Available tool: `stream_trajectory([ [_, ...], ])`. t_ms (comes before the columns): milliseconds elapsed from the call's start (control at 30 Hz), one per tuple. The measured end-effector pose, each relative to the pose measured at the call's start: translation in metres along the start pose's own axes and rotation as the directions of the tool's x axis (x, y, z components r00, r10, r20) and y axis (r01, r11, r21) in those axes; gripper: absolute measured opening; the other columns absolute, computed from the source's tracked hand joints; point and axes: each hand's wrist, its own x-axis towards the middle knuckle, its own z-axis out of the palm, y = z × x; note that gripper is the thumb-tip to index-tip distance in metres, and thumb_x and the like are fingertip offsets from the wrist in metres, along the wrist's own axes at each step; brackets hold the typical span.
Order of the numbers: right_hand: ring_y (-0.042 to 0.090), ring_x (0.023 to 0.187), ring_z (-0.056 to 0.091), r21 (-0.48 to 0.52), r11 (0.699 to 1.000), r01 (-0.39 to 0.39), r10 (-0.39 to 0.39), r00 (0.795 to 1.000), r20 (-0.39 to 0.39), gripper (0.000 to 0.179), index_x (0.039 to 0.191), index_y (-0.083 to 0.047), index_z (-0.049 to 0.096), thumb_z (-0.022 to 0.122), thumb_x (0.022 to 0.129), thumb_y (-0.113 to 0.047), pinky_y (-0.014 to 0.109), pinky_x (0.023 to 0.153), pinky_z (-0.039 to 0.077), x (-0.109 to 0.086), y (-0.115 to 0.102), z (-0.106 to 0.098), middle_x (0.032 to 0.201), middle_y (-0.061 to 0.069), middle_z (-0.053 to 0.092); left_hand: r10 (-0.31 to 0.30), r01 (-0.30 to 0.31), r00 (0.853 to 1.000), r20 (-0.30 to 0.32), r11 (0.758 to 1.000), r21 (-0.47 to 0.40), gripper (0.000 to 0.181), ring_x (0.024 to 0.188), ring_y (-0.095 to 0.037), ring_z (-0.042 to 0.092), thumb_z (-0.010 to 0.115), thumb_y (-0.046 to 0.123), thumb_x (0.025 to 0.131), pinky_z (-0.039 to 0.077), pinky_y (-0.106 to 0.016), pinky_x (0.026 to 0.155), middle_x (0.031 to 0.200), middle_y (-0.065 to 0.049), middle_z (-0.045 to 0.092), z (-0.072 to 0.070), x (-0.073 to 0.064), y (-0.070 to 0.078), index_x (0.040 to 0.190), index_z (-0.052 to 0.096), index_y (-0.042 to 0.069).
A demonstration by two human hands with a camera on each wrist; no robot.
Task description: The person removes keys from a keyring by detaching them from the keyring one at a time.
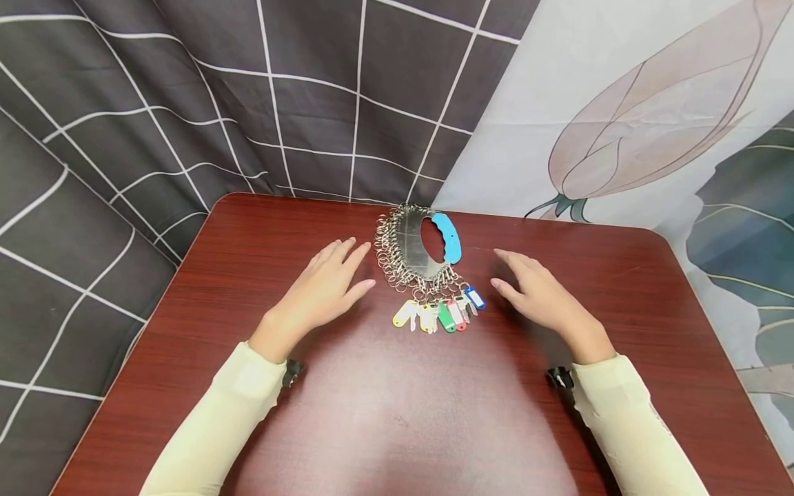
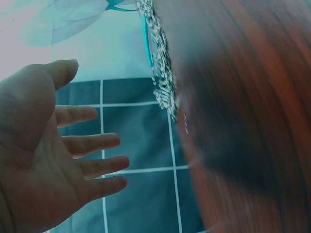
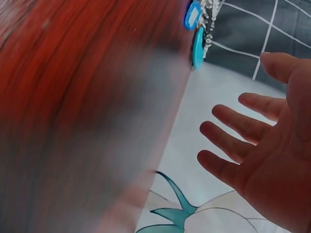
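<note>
A curved metal key holder [image 1: 411, 241] with a blue grip [image 1: 449, 238] lies on the table, many small clips and rings along its outer edge. From its near rings hang several keys [image 1: 471, 307] with coloured tags: yellow, green [image 1: 446, 317], red and blue [image 1: 475, 297]. My left hand [image 1: 322, 286] hovers left of the holder, fingers spread, fingertips close to its rings. To the right, my right hand [image 1: 536, 289] is held apart from the blue grip, fingers extended. Both palms show bare in the wrist views, the left hand [image 2: 43, 150] and the right hand [image 3: 272, 145].
The reddish-brown wooden table [image 1: 397, 420] has rounded far corners. Behind it hang a dark grey checked cloth [image 1: 316, 117] and a white cloth with a flower print [image 1: 645, 124]. Each wrist wears a black strap-on device [image 1: 560, 377].
</note>
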Motion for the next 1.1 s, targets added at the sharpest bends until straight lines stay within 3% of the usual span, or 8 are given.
stream_trajectory([
  [367,0.045,0.137,0.047,0.029,1.0,0.011,-0.011,1.0,0.017,0.052,0.149,0.002,0.045,0.058,0.105,-0.023,0.062,0.115,0.036,0.012,-0.007,0.012,0.147,0.026,0.052,0.056,-0.056,0.998,-0.023,0.998,-0.017,0.063,0.141,-0.043,0.046,0.06,0.041,0.103,0.04,-0.059,0.115,0.151,-0.023,0.049,0.013,0.015,0.016,0.154,0.044,0.007],
  [633,0.032,0.102,0.062,0.048,0.998,0.035,-0.035,0.999,0.002,0.027,0.122,0.002,0.062,0.063,0.1,-0.014,0.05,0.091,0.052,0.025,-0.01,0.023,0.11,0.018,0.066,0.078,-0.078,0.996,-0.037,0.997,-0.013,0.056,0.13,-0.04,0.052,0.06,0.037,0.103,0.045,-0.055,0.11,0.143,-0.018,0.056,0.021,0.027,0.028,0.148,0.05,0.006],
  [800,0.026,0.091,0.06,0.053,0.998,0.03,-0.032,0.999,0.033,0.02,0.113,0.0,0.064,0.066,0.098,-0.013,0.043,0.082,0.051,0.032,-0.012,0.028,0.099,0.013,0.064,0.093,-0.093,0.995,-0.04,0.996,-0.003,0.051,0.122,-0.037,0.053,0.059,0.036,0.103,0.047,-0.051,0.106,0.136,-0.016,0.06,0.025,0.036,0.036,0.143,0.055,0.004],
  [1100,0.023,0.089,0.058,0.076,0.997,0.028,-0.034,0.996,0.081,0.014,0.106,-0.001,0.065,0.065,0.098,-0.013,0.04,0.08,0.05,0.038,-0.018,0.03,0.095,0.011,0.063,0.123,-0.123,0.992,-0.009,0.992,0.032,0.043,0.117,-0.033,0.054,0.059,0.034,0.104,0.048,-0.045,0.103,0.12,-0.013,0.062,0.03,0.052,0.052,0.134,0.061,0.003],
])
